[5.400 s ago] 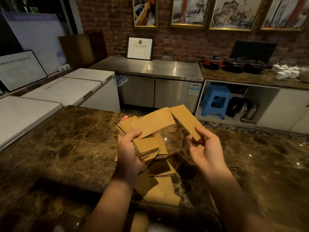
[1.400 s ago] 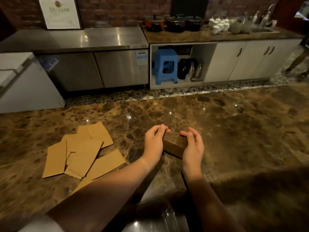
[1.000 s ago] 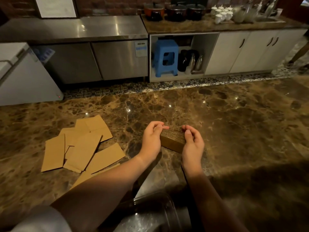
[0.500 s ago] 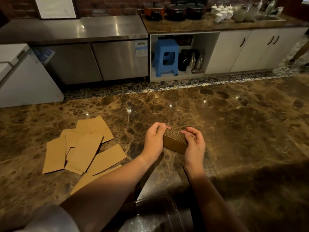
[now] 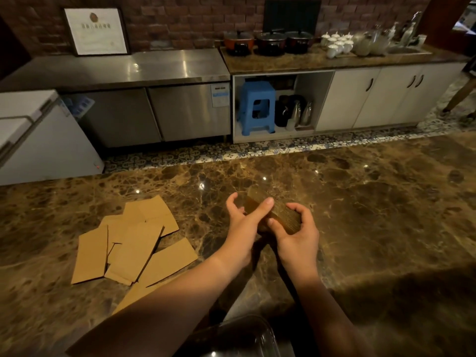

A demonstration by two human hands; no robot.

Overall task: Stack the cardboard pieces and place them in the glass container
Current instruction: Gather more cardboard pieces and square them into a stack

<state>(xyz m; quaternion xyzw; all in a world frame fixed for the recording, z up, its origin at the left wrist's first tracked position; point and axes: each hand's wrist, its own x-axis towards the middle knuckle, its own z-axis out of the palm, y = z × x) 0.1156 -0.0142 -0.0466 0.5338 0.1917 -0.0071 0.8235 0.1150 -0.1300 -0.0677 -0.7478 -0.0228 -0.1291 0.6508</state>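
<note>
Cardboard stack: I see it above the marble tabletop, tilted, between both hands, corrugated edges facing me.
Left hand: I have its thumb laid across the stack's near face, other fingers spread behind the stack's left end; it holds that end.
Right hand: its fingers curl round the stack's right end, thumb on the near lower edge.
Loose cardboard pieces: left of the stack, well apart, overlapping flat on the tabletop.
Glass container: nearer me than the stack, at the lower edge of view, partly behind my left forearm.
</note>
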